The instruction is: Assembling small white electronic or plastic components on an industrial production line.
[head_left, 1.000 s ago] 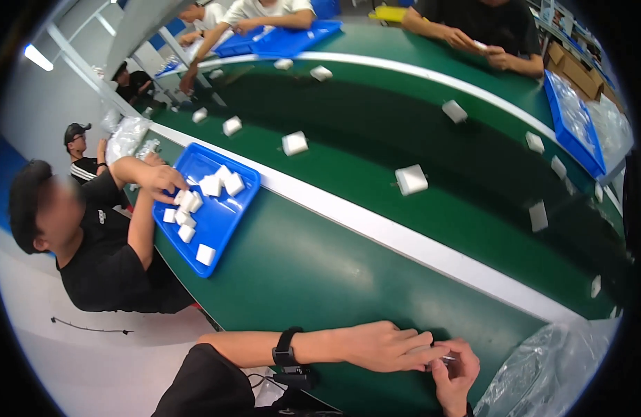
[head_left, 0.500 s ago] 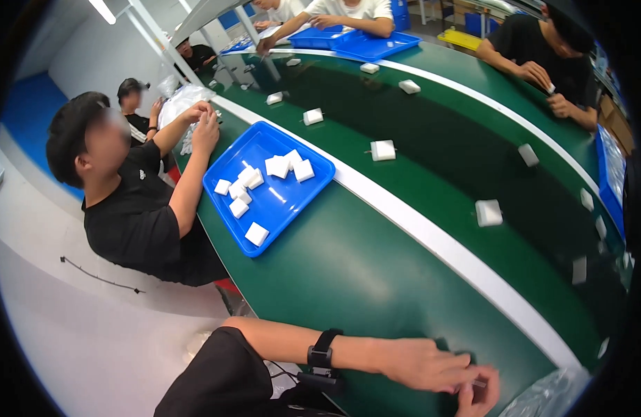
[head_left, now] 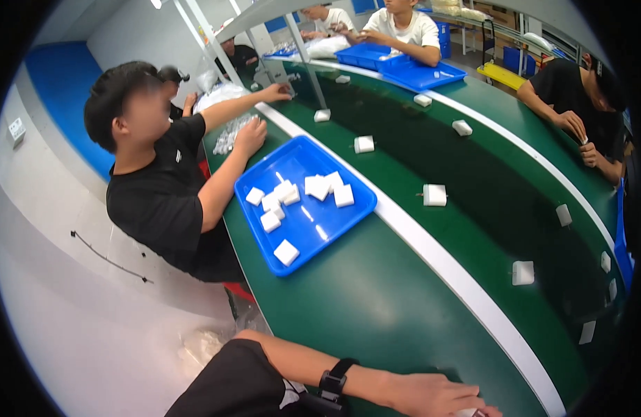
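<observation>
My left hand (head_left: 435,397) is at the lower edge of the picture, over the green table. A black strap with a small dark box (head_left: 332,382) circles its wrist. Its fingers are curled at a small pale piece (head_left: 468,413), mostly cut off by the frame, so its kind cannot be made out. My right hand is outside the picture. Beyond my left hand lies a blue tray (head_left: 320,258) with several white square blocks (head_left: 286,252) in it.
A dark green conveyor belt (head_left: 473,229) curves past, carrying spaced white blocks (head_left: 434,195), some with thin pins. A white rail (head_left: 432,250) divides it from my table. At left a co-worker (head_left: 157,174) in black reaches to the belt. Others sit across, near blue trays (head_left: 421,75).
The view has shifted, so most things sit lower and further right. My right hand has left the picture. The co-worker at left has parted their hands, one reaching to the belt.
</observation>
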